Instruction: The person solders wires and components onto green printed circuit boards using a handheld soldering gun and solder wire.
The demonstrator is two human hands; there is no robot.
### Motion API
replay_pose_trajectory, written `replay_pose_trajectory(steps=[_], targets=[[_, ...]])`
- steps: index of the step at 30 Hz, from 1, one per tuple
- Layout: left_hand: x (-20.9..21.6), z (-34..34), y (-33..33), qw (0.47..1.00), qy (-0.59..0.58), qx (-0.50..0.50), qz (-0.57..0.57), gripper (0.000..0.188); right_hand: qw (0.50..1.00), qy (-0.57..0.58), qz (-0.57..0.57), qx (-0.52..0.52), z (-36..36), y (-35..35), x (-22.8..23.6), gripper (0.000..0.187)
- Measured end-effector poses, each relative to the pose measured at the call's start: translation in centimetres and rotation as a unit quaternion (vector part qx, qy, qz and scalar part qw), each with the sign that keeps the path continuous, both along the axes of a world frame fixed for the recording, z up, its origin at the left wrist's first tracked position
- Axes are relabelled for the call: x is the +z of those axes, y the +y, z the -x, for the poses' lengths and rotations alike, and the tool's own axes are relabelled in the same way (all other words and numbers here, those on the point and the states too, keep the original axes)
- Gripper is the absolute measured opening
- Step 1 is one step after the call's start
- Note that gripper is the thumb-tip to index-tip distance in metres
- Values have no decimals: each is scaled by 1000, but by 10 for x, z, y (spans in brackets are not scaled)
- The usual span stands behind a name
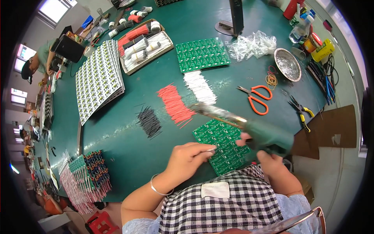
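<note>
The green rectangular circuit board panel point(224, 146) lies flat at the table's near edge, under both hands. The left hand point(187, 159) pinches a thin wire on it; the right hand point(269, 156) grips a green-handled soldering iron point(237, 123), blurred in motion. The tip is best steadied before it touches a pad.

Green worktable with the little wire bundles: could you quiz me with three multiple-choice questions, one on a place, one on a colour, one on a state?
1. Where do the orange-handled scissors lie?
A. right of the white cut wires
B. in the wooden tray
C. on the floor

2. What colour is the wire pile nearest the stack of white printed sheets?
A. white
B. black
C. blue

3. The right hand is
A. empty
B. flat on the table
C. gripping a green soldering gun

Answers: 1 A, they sit on the green table right of those wires. 2 B, black cut wires. 3 C, fingers wrap its handle.
</note>
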State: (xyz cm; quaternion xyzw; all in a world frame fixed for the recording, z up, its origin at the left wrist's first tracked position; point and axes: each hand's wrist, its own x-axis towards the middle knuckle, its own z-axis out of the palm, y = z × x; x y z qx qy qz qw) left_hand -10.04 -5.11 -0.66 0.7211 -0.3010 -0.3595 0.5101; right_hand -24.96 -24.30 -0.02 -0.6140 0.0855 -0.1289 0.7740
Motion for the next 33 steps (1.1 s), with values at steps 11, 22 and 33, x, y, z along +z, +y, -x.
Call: replay_pose_trajectory(steps=[11, 22, 33], targets=[[-16, -30, 14, 809, -575, 75, -94, 18, 992, 90, 84, 19, 34, -6, -15, 38], [-23, -29, 14, 806, -586, 66, -60, 12, 981, 165, 98, -5, 34, 7, -8, 27], [-26, -31, 12, 812, -578, 59, -61, 14, 945, 242, 220, 23, 41, 6, -11, 27]])
